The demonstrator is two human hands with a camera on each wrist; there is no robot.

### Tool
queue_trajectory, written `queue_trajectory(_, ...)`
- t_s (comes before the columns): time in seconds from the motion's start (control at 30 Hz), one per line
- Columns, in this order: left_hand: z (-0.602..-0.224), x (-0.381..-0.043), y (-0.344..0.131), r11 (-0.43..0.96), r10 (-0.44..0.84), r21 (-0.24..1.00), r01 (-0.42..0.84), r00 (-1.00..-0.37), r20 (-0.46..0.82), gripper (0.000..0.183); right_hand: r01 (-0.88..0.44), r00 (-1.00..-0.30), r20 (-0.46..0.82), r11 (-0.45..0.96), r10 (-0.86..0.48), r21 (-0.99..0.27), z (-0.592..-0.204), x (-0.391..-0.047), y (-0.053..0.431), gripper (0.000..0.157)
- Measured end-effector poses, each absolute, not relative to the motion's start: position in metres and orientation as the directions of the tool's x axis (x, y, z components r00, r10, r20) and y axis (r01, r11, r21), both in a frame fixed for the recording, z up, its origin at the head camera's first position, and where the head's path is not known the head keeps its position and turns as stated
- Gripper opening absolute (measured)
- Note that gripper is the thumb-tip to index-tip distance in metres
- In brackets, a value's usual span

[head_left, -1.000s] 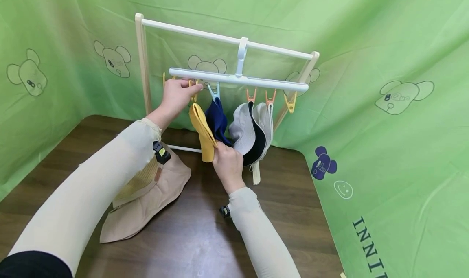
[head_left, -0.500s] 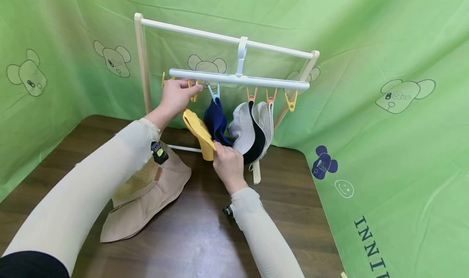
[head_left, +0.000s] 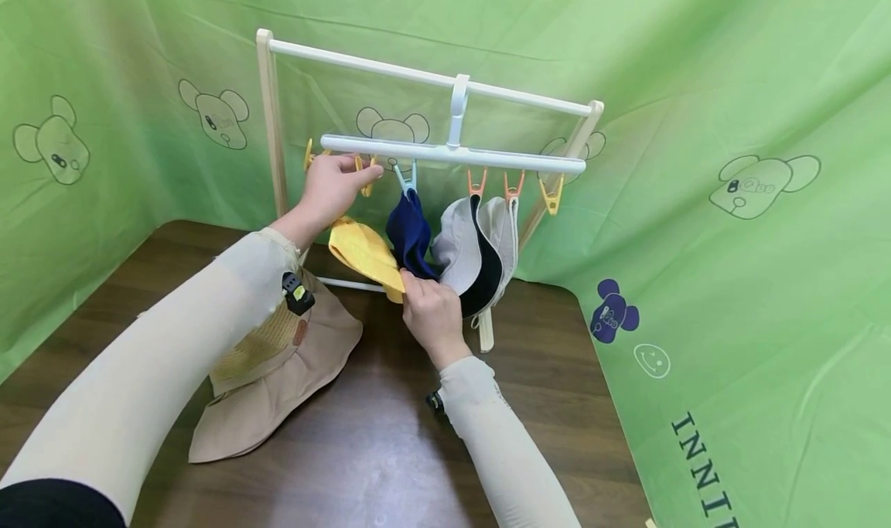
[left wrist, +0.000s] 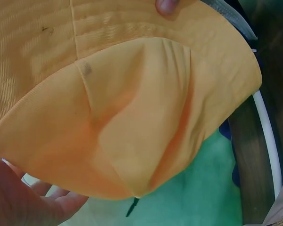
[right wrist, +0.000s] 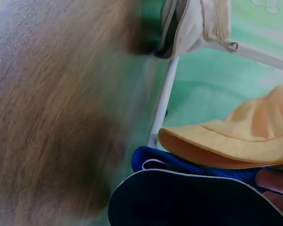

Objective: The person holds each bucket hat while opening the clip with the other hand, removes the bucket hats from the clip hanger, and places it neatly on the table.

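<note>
My left hand (head_left: 327, 194) pinches a yellow clothes peg (head_left: 366, 188) under the left half of a pale blue clip hanger (head_left: 397, 148). Below it, my right hand (head_left: 433, 311) holds a yellow bucket hat (head_left: 365, 251) by its brim. The hat's crown hangs apart from the peg, tipped to the left. In the left wrist view, the hat (left wrist: 146, 117) fills most of the picture and hides the peg. A navy hat (head_left: 409, 234) hangs from a light blue peg (head_left: 407, 178) just right of the yellow hat.
A grey hat (head_left: 455, 242) with a dark underside and a pale hat (head_left: 504, 226) hang from orange pegs. Another yellow peg (head_left: 551, 194) is at the hanger's right end. A beige bucket hat (head_left: 292, 373) lies on the wooden table (head_left: 390, 451). Green cloth stands around.
The yellow hat's upper end has dropped and swung left, away from the peg. Both hands have stayed almost in place, the right still gripping the brim.
</note>
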State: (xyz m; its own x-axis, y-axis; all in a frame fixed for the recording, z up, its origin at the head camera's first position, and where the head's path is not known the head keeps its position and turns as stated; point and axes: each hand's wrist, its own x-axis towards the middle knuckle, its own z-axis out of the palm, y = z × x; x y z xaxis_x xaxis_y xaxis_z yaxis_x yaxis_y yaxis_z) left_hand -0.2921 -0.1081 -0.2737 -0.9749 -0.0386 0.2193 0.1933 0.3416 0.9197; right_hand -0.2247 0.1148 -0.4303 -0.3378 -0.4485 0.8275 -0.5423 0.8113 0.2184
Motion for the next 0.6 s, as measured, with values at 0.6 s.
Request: queue_trajectory(0.6,-0.2724,-0.2875,-0.1129,0.354,-0.014,0.925,0.134,-0.989,0.149,0.043,-0.617,-0.240,0.803,0.724,-0.545,0.307,-0.4323,-0.2239,0.1190,0.022)
